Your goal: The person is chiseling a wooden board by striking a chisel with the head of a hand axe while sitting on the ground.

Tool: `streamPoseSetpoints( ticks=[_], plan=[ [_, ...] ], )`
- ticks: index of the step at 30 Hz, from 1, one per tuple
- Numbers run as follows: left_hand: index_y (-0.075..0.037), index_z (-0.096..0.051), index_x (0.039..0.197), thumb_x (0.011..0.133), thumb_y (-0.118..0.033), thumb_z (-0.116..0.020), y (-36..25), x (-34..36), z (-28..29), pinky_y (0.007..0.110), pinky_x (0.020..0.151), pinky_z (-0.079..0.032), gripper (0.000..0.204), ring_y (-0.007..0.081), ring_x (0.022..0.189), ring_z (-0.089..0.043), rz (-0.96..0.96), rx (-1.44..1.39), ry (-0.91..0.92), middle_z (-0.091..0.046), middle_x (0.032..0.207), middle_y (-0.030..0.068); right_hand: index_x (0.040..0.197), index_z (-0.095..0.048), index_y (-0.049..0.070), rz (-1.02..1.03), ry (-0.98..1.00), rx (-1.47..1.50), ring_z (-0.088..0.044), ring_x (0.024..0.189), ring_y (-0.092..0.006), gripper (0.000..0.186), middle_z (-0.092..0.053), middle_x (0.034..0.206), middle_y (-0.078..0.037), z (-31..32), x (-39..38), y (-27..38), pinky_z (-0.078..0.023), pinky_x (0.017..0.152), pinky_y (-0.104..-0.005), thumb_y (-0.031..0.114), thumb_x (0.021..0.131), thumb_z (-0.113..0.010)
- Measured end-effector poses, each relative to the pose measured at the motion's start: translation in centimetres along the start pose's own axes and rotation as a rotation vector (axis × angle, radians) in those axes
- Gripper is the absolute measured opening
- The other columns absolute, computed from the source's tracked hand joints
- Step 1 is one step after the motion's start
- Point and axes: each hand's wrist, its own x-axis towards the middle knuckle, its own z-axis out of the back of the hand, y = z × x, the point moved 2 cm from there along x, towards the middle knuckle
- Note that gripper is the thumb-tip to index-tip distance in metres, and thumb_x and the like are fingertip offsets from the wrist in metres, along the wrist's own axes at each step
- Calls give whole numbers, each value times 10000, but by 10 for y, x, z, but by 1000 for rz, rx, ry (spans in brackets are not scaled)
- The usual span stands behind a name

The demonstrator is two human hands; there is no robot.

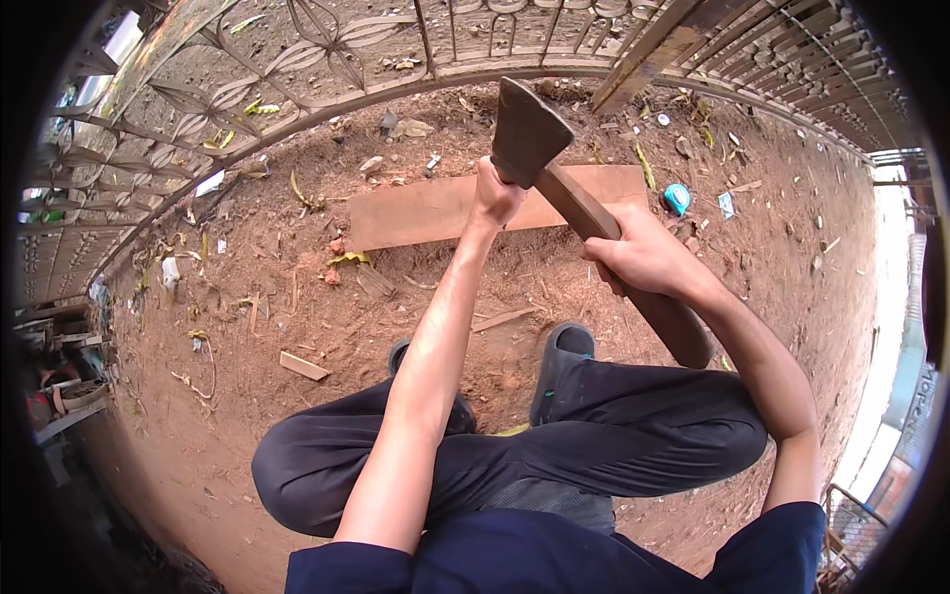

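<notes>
My right hand (643, 249) is wrapped round the brown wooden handle of an axe (584, 203), partway along it. The axe's broad dark metal head (529, 131) points away from me, up and to the left, and the handle's butt slants back toward my right knee. Right beside the head is my closed left hand (498, 198). Its fingers are partly hidden behind the metal, and what they hold cannot be made out. Below both, a long flat reddish-brown board (406, 213) lies across the soil in front of my feet.
A turquoise tape measure (677, 199) lies right of the board. Ornate metal fencing (327, 45) curves along the far side, with a brown post (653, 49). Wood scraps (304, 365), peels and litter dot the soil. My dark shoes (564, 356) are close to the board.
</notes>
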Motion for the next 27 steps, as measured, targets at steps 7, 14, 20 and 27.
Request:
streamPoseSetpoints(
  ticks=[7,14,20,27],
  plan=[
    [-37,-572,615,770,-68,-715,-4,-4,4,269,460,-365,213,35,539,-476,-27,114,-3,-535,556,-45,818,-531,7,271,-171,94,-542,451,-118,92,-545,563,-36,2,-8,20,-431,431,-286,57,864,-593],
    [-42,-520,585,804,-57,-699,-5,-4,0,265,424,-293,284,17,514,-405,-60,158,33,-451,524,-78,714,-547,-21,20,-94,-86,-556,425,-144,199,-553,526,-65,-4,11,-6,-451,404,-317,111,858,-585],
    [-1,-633,791,802,-17,-668,-23,-4,2,265,561,-497,41,82,636,-600,114,274,129,-642,696,34,672,-542,-14,37,-59,-84,-565,427,-149,222,-559,528,-73,-1,10,-8,-454,407,-314,109,855,-563],
    [-124,-581,1262,655,-307,-901,-96,9,27,409,1080,-416,710,205,1164,-574,419,489,517,-641,1191,72,714,-566,-50,37,-45,-134,-601,490,-156,259,-576,568,-85,2,16,-16,-489,449,-334,163,861,-563]
  ],
)
